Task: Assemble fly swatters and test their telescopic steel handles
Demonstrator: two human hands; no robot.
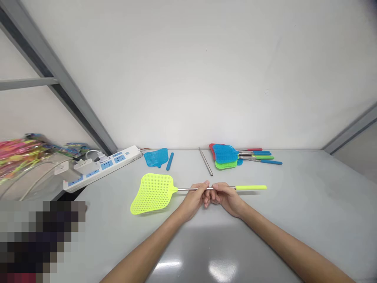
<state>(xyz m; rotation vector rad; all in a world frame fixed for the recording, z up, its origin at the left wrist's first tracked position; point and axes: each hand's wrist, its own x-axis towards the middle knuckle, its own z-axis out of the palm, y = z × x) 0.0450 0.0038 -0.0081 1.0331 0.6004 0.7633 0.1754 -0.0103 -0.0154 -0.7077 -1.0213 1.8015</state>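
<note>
A yellow fly swatter [153,192] lies level across the middle of the view, its perforated head to the left and its yellow grip to the right. My left hand [196,198] pinches the thin metal rod between thumb and fingers. Close beside it, my right hand [228,198] grips the same rod just short of the yellow grip. The fingers of both hands nearly meet beneath the rod and hide part of it. Behind them on the table lie a loose metal rod [205,162], a blue swatter head [156,158] and a blue handle [170,161].
A pile of assembled swatters [225,153] in blue, green and red lies at the back right. On the left, a white power strip [103,167] holds plugs and cables. Bagged colourful items [22,157] sit beyond it. The grey table [309,204] meets a white wall.
</note>
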